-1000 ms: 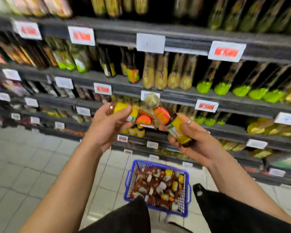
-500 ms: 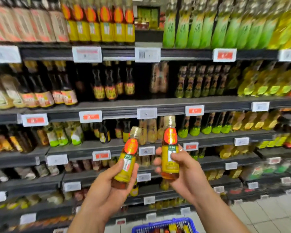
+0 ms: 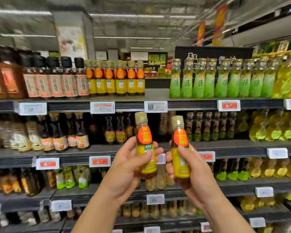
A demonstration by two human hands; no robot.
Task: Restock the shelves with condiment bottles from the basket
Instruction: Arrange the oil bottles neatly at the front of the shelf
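Observation:
My left hand (image 3: 124, 167) grips a small oil bottle (image 3: 144, 142) with a yellow label, a round red sticker and a gold cap, held upright. My right hand (image 3: 191, 174) grips a second bottle (image 3: 181, 145) of the same kind, upright and close beside the first. Both bottles are raised in front of the second shelf from the top. A row of matching yellow-labelled bottles (image 3: 115, 78) stands on the top shelf (image 3: 156, 95), with a gap to its right. The basket is out of view.
Dark sauce bottles (image 3: 54, 79) fill the top shelf's left part and green bottles (image 3: 217, 79) its right. Lower shelves hold dark and yellow-green bottles (image 3: 272, 126). Price tags (image 3: 155, 106) line the shelf edges. Beyond the gap the shop's far aisle shows.
My view has swung up from the basket and floor to the top shelves. Both hands have risen with their bottles, which turned from tilted to upright.

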